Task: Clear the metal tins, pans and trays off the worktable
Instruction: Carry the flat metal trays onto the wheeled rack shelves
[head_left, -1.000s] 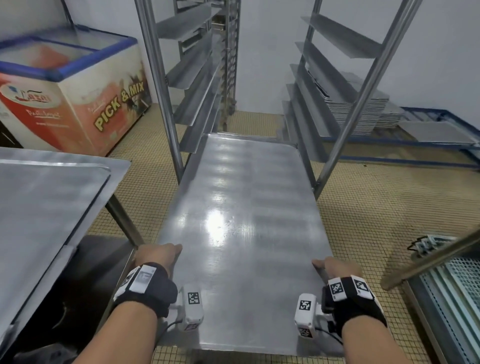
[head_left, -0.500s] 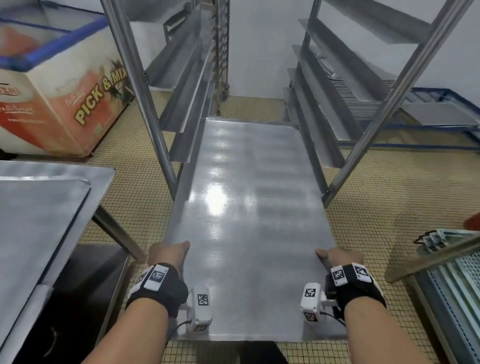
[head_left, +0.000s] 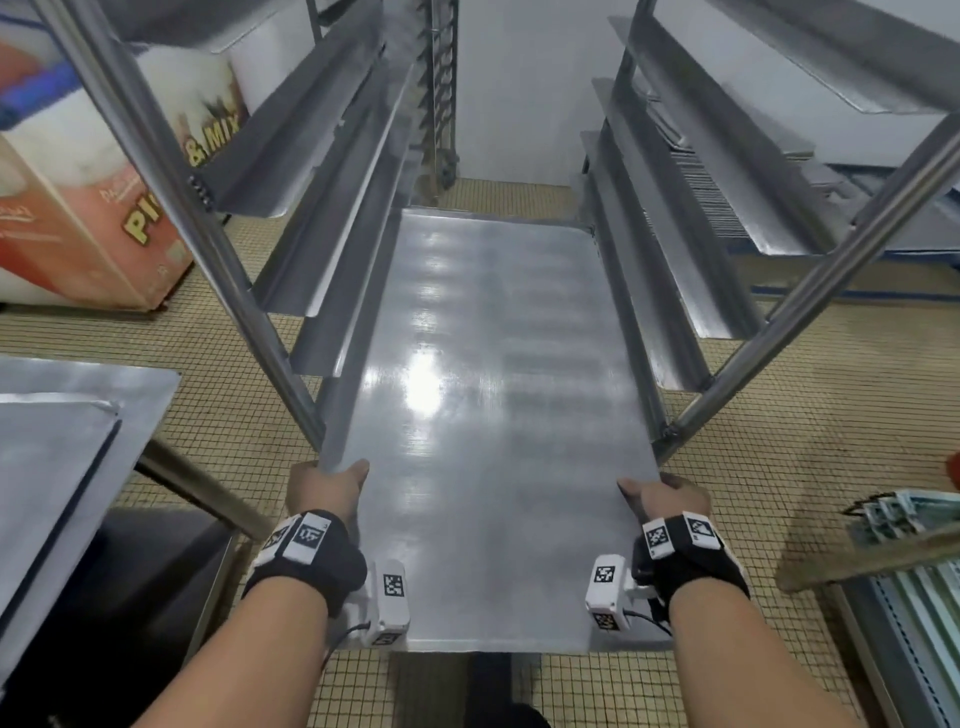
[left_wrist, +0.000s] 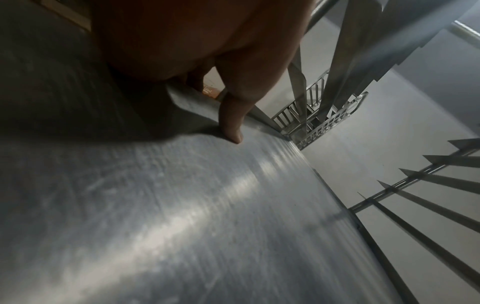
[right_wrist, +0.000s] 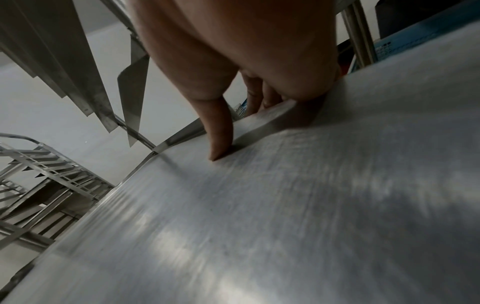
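Hands first: left hand (head_left: 324, 488) grips the near-left long edge of the tray (head_left: 488, 395), right hand (head_left: 667, 499) grips the near-right long edge. Both are clamped on it: thumb on top of the sheet, remaining fingers curled under the rim (wrist views confirm, thumb tip down on metal in each).

Tray is a large flat metal sheet, bare, held roughly level in front of the body. Long axis runs straight away from the person, so the grip sits at the near end and most of the sheet lies ahead of the hands. Near short edge hangs over the tiled floor (head_left: 779, 467), unsupported apart from the grip.

Farther out: far part of the tray sits between the uprights of the rack (head_left: 244, 291), flanked by the angled runners (head_left: 358, 249) left and right. Side edges look to be on or just above the lowest visible pair of runners; can't tell which from these views.

Key relation: tray axis lines up with the runner direction, both hands equally near, so my read is a straight push forward seats it. Risk: any yaw and a far corner jams against a runner.

Off to the left: worktable (head_left: 67, 441) with another tray on it, chest freezer (head_left: 93, 234) beyond.
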